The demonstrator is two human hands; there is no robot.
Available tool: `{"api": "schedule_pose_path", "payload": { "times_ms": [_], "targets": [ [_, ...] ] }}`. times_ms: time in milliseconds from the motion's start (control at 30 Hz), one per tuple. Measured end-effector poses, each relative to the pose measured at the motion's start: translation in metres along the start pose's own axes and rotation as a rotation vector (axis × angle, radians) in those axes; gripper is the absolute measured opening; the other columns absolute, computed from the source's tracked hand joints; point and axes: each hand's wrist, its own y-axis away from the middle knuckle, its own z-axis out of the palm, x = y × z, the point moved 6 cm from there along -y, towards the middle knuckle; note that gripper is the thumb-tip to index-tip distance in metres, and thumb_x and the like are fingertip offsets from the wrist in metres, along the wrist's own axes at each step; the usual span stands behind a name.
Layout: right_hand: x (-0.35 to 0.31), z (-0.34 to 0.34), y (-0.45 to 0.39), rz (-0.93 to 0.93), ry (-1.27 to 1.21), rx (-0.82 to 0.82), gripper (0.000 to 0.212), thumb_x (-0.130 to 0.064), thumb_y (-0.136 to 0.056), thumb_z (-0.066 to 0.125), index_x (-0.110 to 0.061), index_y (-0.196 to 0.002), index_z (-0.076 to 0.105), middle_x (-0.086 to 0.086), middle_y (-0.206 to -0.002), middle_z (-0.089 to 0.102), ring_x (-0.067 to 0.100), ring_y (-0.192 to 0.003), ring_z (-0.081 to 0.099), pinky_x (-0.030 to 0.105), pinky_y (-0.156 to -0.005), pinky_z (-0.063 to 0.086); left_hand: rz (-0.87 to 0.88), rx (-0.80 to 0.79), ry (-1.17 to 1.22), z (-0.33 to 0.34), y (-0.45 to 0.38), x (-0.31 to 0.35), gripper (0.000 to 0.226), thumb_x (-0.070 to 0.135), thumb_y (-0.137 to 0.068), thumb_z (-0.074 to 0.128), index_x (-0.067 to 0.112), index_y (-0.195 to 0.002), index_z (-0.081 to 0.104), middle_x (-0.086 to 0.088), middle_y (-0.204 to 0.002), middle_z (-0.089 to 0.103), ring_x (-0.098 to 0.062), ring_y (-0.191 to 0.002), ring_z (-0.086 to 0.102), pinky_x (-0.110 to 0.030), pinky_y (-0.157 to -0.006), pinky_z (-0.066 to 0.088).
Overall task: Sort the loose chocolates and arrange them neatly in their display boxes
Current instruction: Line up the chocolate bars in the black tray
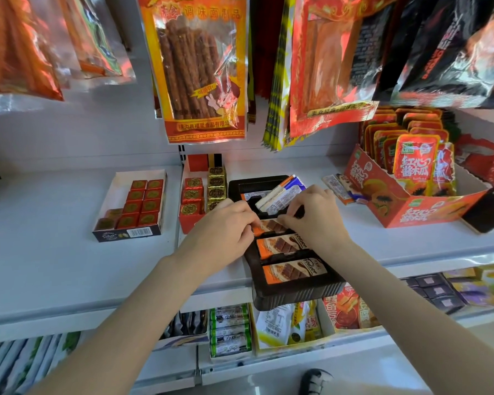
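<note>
- Both hands, left hand (228,223) and right hand (314,215), pinch one chocolate bar (271,226) into the dark tray (297,295).
- Two bars seated below; loose bars (283,195) remain at the tray's upper end.

The hanging snack bag (196,67) of brown sticks reads "调味面制品" across its top; the line along its bottom band is too blurred to read surely. The chocolate bars (290,270) in the dark display tray (297,292) carry a script brand, seemingly "Feodora". The orange carton (388,203) and its red sachets (415,163) read "红心番木瓜". The navy box front (126,233) bears a barcode and an unreadable script logo.
</note>
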Motion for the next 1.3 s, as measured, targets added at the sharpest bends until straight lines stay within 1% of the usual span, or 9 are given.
{"api": "schedule_pose_path", "payload": {
  "times_ms": [167, 333, 500, 633, 867, 967, 1067, 1167, 1300],
  "targets": [
    [0.037, -0.036, -0.016, 0.045, 0.001, 0.209, 0.018, -0.012, -0.087, 0.054, -0.005, -0.099, 0.066, 0.016, -0.111, 0.061, 0.034, -0.103, 0.049, 0.031, -0.083, 0.030, -0.004, -0.001, -0.012, 0.003, -0.005, 0.004, 0.031, 0.016, -0.093, 0.040, 0.017, -0.115, 0.061, 0.005, -0.113, 0.058, -0.010, -0.103, 0.041, -0.023, -0.083, 0.041],
    [0.089, -0.013, -0.011, 0.169, 0.281, -0.070, 0.040, -0.013, -0.091, 0.044, -0.009, -0.130, 0.038, 0.012, -0.131, 0.050, 0.036, -0.123, 0.035, 0.049, -0.098, 0.032, 0.016, -0.046, -0.027, 0.009, -0.010, 0.009, 0.033, 0.017, -0.093, 0.041, 0.017, -0.120, 0.060, 0.005, -0.118, 0.059, -0.012, -0.106, 0.046, -0.029, -0.093, 0.042],
    [0.073, -0.026, -0.006, 0.007, 0.374, 0.106, 0.030, -0.026, -0.088, 0.053, -0.011, -0.113, 0.052, 0.008, -0.118, 0.056, 0.030, -0.112, 0.040, 0.044, -0.096, 0.030, 0.016, -0.050, -0.031, 0.009, -0.011, 0.009, 0.032, 0.016, -0.093, 0.041, 0.017, -0.118, 0.061, 0.003, -0.116, 0.060, -0.014, -0.104, 0.047, -0.031, -0.093, 0.041],
    [0.082, -0.023, -0.006, 0.120, 0.329, -0.003, 0.038, -0.031, -0.083, 0.060, -0.004, -0.110, 0.054, 0.019, -0.114, 0.056, 0.036, -0.104, 0.050, 0.042, -0.084, 0.043, 0.024, -0.058, -0.034, 0.010, -0.011, 0.008, 0.032, 0.014, -0.092, 0.042, 0.016, -0.116, 0.063, 0.003, -0.113, 0.061, -0.016, -0.101, 0.047, -0.035, -0.092, 0.042],
    [0.056, -0.058, -0.012, 0.088, -0.190, 0.160, 0.026, -0.024, -0.076, 0.069, -0.007, -0.094, 0.063, 0.009, -0.087, 0.065, 0.023, -0.077, 0.061, 0.037, -0.071, 0.051, 0.044, -0.069, -0.050, 0.011, -0.010, 0.008, 0.032, 0.015, -0.093, 0.041, 0.016, -0.119, 0.060, 0.004, -0.117, 0.059, -0.015, -0.108, 0.044, -0.029, -0.097, 0.038],
    [0.035, -0.063, -0.011, 0.092, -0.500, 0.102, 0.020, -0.027, -0.080, 0.065, -0.007, -0.080, 0.069, 0.006, -0.064, 0.063, 0.014, -0.054, 0.051, 0.033, -0.059, 0.044, 0.038, -0.015, -0.055, 0.007, -0.008, 0.008, 0.031, 0.015, -0.092, 0.043, 0.014, -0.120, 0.057, 0.002, -0.120, 0.055, -0.014, -0.113, 0.040, -0.023, -0.097, 0.032],
    [0.018, -0.059, -0.011, 0.084, -0.583, -0.029, 0.008, -0.021, -0.077, 0.070, -0.014, -0.080, 0.068, 0.009, -0.071, 0.061, 0.013, -0.061, 0.049, 0.026, -0.059, 0.039, 0.010, 0.033, -0.080, -0.001, -0.005, 0.005, 0.031, 0.018, -0.090, 0.048, 0.014, -0.120, 0.052, 0.002, -0.118, 0.050, -0.013, -0.112, 0.040, -0.019, -0.088, 0.032],
    [0.007, -0.049, -0.013, 0.024, -0.548, -0.171, 0.026, -0.009, -0.075, 0.071, -0.016, -0.098, 0.060, 0.005, -0.089, 0.066, 0.015, -0.071, 0.059, 0.024, -0.063, 0.047, -0.017, 0.011, -0.088, -0.004, -0.001, 0.001, 0.029, 0.021, -0.090, 0.049, 0.015, -0.119, 0.052, 0.002, -0.114, 0.052, -0.013, -0.107, 0.044, -0.019, -0.085, 0.032],
    [-0.015, -0.042, -0.009, -0.236, -0.115, -0.210, 0.036, -0.003, -0.076, 0.063, -0.015, -0.108, 0.052, -0.019, -0.078, 0.052, 0.004, -0.063, 0.051, 0.010, -0.057, 0.039, -0.026, -0.024, -0.090, -0.005, 0.000, -0.001, 0.025, 0.021, -0.090, 0.049, 0.015, -0.113, 0.058, 0.000, -0.112, 0.057, -0.016, -0.106, 0.047, -0.026, -0.093, 0.032]
  ]
}}
